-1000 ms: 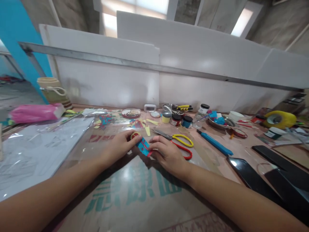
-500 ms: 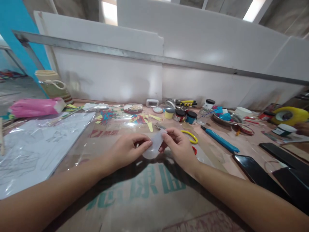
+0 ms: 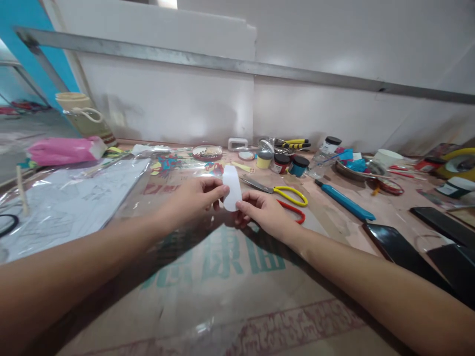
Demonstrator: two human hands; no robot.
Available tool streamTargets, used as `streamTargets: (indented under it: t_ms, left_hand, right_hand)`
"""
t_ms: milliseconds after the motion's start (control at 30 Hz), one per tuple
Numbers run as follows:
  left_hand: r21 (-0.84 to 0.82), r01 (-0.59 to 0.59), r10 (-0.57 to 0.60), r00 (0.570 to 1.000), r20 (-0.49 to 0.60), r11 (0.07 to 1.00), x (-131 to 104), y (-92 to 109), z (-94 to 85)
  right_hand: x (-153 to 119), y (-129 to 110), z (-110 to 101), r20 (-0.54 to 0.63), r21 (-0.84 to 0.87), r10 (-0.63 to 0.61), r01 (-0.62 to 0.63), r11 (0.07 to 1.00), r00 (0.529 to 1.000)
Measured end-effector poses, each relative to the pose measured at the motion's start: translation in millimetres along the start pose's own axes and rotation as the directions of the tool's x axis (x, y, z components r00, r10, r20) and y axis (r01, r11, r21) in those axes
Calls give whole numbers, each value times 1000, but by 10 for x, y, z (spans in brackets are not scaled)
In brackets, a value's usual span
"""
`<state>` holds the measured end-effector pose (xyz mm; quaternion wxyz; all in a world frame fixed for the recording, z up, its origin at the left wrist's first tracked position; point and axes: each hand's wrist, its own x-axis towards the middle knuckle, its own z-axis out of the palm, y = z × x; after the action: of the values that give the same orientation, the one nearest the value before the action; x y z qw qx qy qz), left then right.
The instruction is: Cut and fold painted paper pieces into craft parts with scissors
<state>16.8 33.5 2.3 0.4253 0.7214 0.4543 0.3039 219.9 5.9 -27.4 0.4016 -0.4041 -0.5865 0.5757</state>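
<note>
A small white paper cutout [image 3: 232, 189] with rounded edges is held up between my two hands, above the plastic-covered table. My left hand [image 3: 208, 193] pinches its left edge between thumb and fingers. At its lower right corner, my right hand [image 3: 256, 207] grips it the same way. Just beyond my right hand lie scissors [image 3: 291, 196] with one yellow and one red handle, their blades apart and pointing left. Coloured paper cutouts [image 3: 165, 164] lie flat on the table behind my left hand.
Drawing sheets [image 3: 85, 198] lie under plastic at left, near a pink packet [image 3: 67, 151]. Paint jars [image 3: 299, 166] stand at the back. On the right are a blue cutter [image 3: 347, 201], black phone-like slabs [image 3: 401, 252] and a metal dish [image 3: 352, 170]. A white wall panel [image 3: 166, 109] rises behind.
The paper cutout has turned more upright and faces me. My right hand has moved down to its lower corner, uncovering more of the scissors. The camera view has tilted down.
</note>
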Motion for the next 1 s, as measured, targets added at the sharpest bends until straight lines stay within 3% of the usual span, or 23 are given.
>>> streamTargets:
  t_ms: [100,167,300,500,767,1000]
  left_hand:
    - [62,22,-25,998,56,998,-20,2,-33]
    - [174,17,-19,1000,9,985,-57,2,-44]
    - [367,-148,194,977,-90,918,-168,29,12]
    - [285,-322,340,940,-14,903,-276,47,159]
    - [134,-243,248,969,-17,961,-303,-137,168]
    - [-17,-141,142,990,15,990,-303,-141,201]
  right_hand:
    - [-46,-8,41,-7,-33,-5,5,999,1000]
    - [-72,-9,63,0,-48,-5,5,999,1000]
    - [-106,-7,88,4,-78,-14,14,997,1000]
    - [-139,6,48,104,-43,-64,69,997,992]
    - [-155,18,66,100,-138,-40,53,989,994]
    - [-176,-18,69,65,-294,-90,106,950,994]
